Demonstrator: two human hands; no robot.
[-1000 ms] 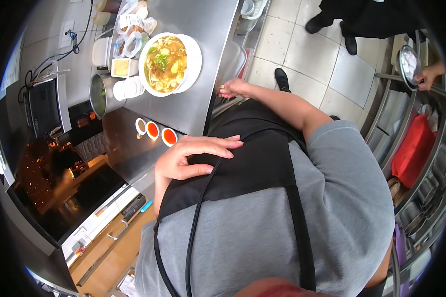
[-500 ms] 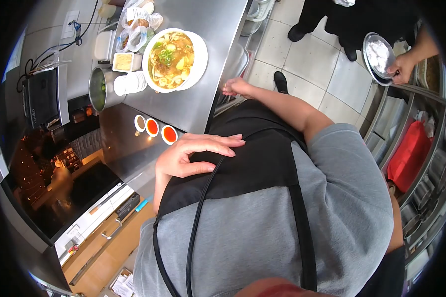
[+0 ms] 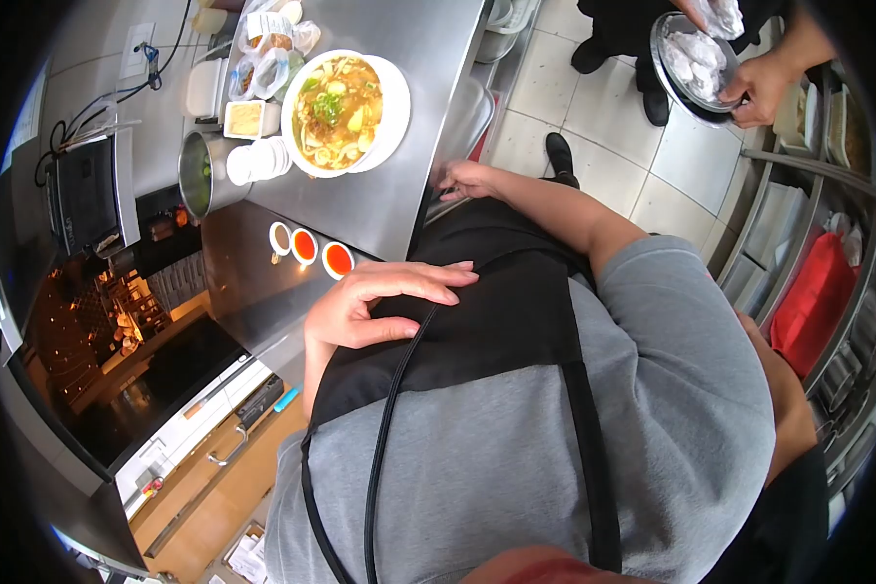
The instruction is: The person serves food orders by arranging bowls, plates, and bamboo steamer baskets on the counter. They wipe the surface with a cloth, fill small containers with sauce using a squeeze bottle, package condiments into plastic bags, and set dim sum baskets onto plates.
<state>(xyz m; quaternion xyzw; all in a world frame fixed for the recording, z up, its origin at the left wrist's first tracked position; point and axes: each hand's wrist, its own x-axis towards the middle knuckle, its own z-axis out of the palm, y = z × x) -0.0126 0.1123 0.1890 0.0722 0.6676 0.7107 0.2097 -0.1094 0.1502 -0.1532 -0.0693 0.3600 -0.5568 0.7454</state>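
My left hand (image 3: 384, 304) rests on the front of the black apron (image 3: 496, 326), empty, its thumb and fingers apart. My right hand (image 3: 465, 181) is low beside the counter's edge, its fingers loosely bent and small in view; I see nothing in it. Ahead on the steel counter (image 3: 414, 107) stands a white bowl of soup (image 3: 333, 115) with chopped green onion, on a white plate (image 3: 394, 117). Closer to my left hand sit small sauce cups: two of red sauce (image 3: 338, 259) (image 3: 304, 246) and one of brown sauce (image 3: 280, 237).
Left of the bowl are white lids (image 3: 258, 161), a metal pot (image 3: 204, 175), a tub of pale food (image 3: 248, 120) and plastic bags (image 3: 274, 73). At the upper right, a co-worker's hands (image 3: 761, 88) hold a bowl of white-coated pieces (image 3: 693, 63). Shelving with a red bag (image 3: 813, 302) lines the right.
The co-worker's bowl has moved left, and a second hand with a white-coated piece is now above it. My left hand stays put; my right hand has barely shifted.
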